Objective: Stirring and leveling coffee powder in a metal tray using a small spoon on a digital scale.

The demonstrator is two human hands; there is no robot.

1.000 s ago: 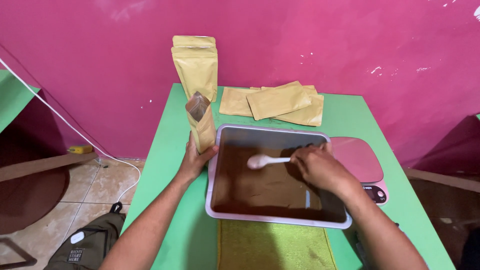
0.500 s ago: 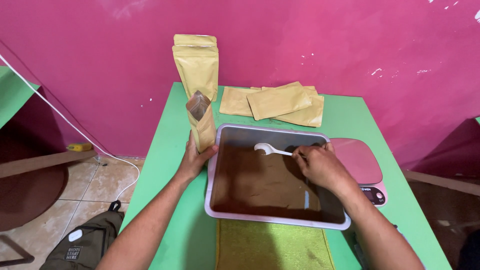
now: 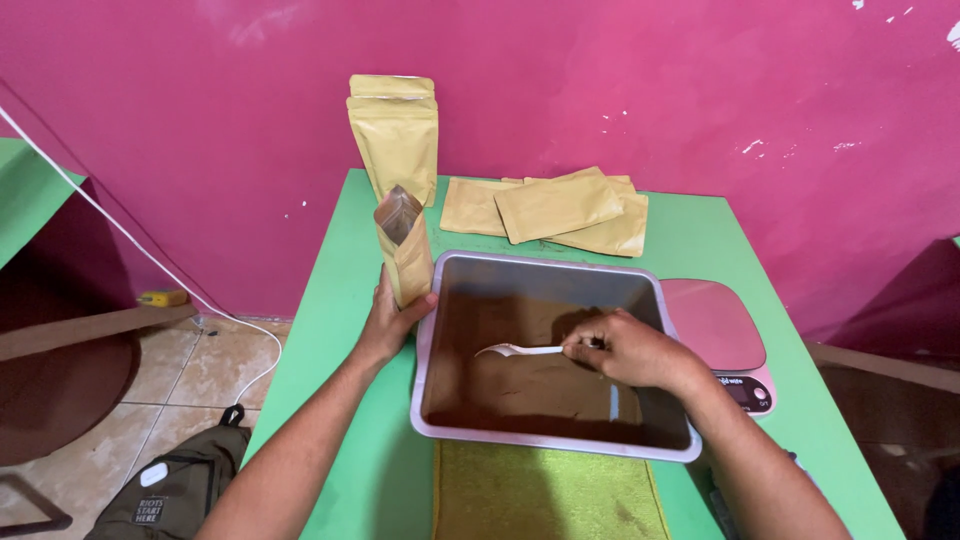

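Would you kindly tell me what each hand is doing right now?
Left hand: closed around the open paper pouch.
Right hand: closed on the white spoon, over the brown powder in the tray.

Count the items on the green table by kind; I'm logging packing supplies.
Tan kraft paper pouches, standing: 3, one open in the left hand at, two by the wall
Tan pouches lying flat: at least 3
Metal tray of brown powder: 1
White plastic spoon, in the right hand: 1
Pink scale: 1
Green mat: 1
Total: at least 10
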